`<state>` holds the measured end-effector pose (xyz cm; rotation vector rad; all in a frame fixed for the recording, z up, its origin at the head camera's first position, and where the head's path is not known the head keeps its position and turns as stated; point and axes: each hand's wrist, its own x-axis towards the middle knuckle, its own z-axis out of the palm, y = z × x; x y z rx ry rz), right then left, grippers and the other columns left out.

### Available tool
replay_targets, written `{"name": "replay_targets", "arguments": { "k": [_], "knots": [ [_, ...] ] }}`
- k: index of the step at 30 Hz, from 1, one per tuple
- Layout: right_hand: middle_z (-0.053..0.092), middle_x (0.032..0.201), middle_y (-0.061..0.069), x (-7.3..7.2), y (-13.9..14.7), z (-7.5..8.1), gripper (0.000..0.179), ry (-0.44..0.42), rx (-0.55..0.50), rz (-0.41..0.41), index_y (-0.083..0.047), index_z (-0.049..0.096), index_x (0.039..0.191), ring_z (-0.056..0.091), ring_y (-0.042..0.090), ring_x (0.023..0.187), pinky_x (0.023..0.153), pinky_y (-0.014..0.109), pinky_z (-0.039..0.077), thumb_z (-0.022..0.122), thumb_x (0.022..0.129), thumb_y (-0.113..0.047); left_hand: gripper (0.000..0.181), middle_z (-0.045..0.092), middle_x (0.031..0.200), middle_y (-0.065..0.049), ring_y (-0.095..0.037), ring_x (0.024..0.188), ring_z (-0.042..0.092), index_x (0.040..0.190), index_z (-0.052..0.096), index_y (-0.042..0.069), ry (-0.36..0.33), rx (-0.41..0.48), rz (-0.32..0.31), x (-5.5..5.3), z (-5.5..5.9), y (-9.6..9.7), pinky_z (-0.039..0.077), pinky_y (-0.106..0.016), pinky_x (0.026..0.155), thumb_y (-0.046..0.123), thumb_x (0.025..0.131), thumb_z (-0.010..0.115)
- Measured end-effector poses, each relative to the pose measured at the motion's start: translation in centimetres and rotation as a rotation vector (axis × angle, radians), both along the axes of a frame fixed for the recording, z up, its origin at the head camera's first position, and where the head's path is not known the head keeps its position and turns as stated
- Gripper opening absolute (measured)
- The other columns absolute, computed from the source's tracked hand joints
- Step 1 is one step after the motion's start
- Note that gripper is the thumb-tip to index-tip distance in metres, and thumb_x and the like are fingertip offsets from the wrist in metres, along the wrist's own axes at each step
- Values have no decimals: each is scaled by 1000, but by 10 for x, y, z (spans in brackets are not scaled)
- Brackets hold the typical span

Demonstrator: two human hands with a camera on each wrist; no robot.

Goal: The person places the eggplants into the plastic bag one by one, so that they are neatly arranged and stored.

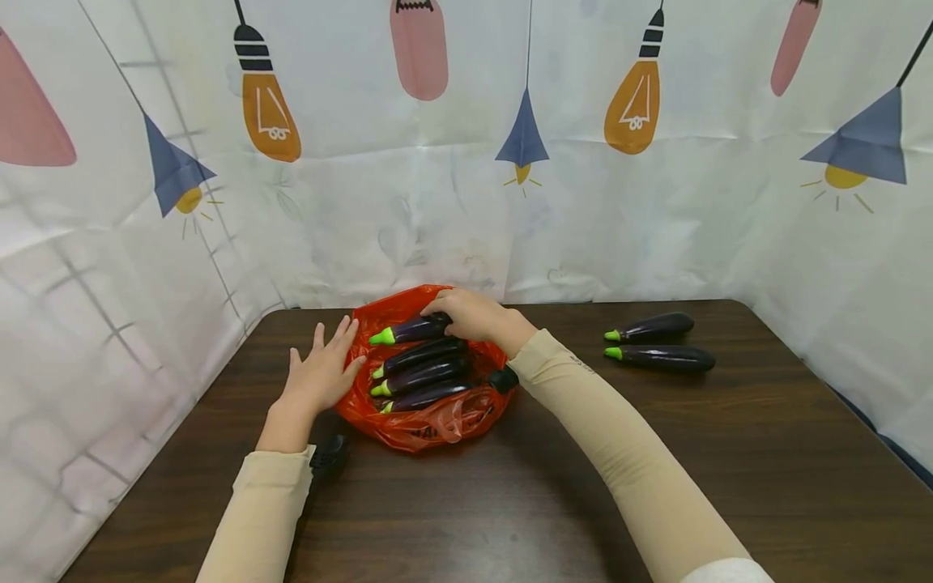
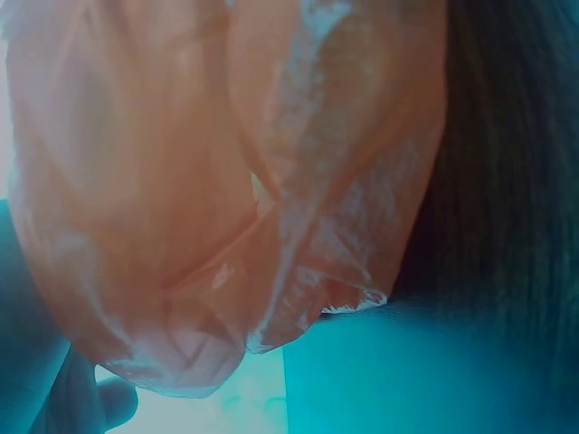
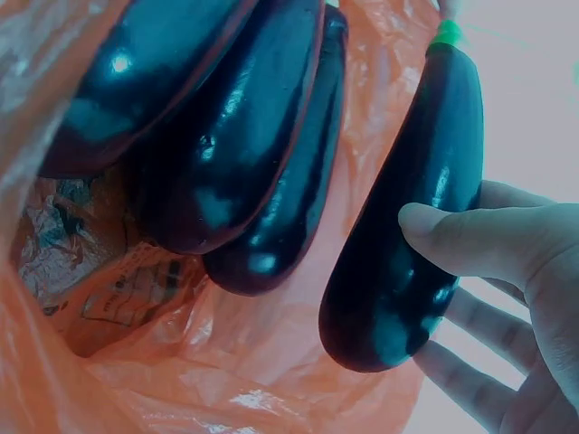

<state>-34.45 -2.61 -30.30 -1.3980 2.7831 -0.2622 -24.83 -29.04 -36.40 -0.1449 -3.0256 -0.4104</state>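
Note:
A red plastic bag (image 1: pixel 408 437) lies wide-mouthed on the table, and several dark eggplants (image 1: pixel 426 375) with green stem ends lie side by side in it. At the bag's far side my right hand (image 1: pixel 474 314) grips one more eggplant (image 1: pixel 411 330). In the right wrist view thumb and fingers hold this eggplant (image 3: pixel 407 208) around its thick half, apart from the others. My left hand (image 1: pixel 321 372) is at the bag's left edge, fingers straight and spread. In the left wrist view the bag's side (image 2: pixel 226 181) covers most of that hand.
Two more eggplants (image 1: pixel 659 358) lie on the dark wooden table (image 1: pixel 525 502) at the right, stem ends pointing left. Behind the table hangs a pale cloth (image 1: pixel 466 210) printed with lamps and bulbs. Dark wrist camera parts (image 1: pixel 503 379) sit by both wrists.

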Motion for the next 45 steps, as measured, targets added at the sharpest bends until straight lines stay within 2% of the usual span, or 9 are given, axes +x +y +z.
{"name": "replay_targets", "arguments": {
  "k": [10, 21, 30, 45],
  "knots": [
    [60, 142, 5, -12, -12, -10, 47, 26, 31, -51, -16, 63, 142, 53, 24, 133, 111, 36, 43, 70, 98, -5, 73, 9, 170, -18, -50, 152, -2, 165, 15, 6, 5, -2, 1, 0, 0, -2, -2, -83, 106, 32, 107, 52],
    [62, 137, 5, -13, -23, -17, 46, 69, 54, -54, -17, 63, 142, 56, 23, 129, 110, 35, 43, 68, 98, -4, 73, 10, 170, -18, -50, 152, -2, 165, 16, 7, 0, 8, 1, 1, -1, -3, -2, -83, 106, 32, 107, 53],
    [61, 139, 5, -13, -31, -21, 45, 60, 88, -86, -18, 63, 143, 55, 23, 129, 109, 36, 44, 63, 100, -3, 73, 9, 170, -17, -51, 152, -2, 165, 16, 6, -3, 6, 1, 1, 0, -3, -2, -83, 106, 31, 107, 52],
    [63, 134, 4, -17, -34, -30, 44, 69, 64, -114, -20, 65, 141, 57, 22, 126, 108, 35, 46, 56, 103, 0, 73, 9, 170, -16, -50, 152, -2, 165, 16, 6, -1, -5, 0, 0, 0, -1, -2, -83, 106, 31, 107, 52]
  ]
}}
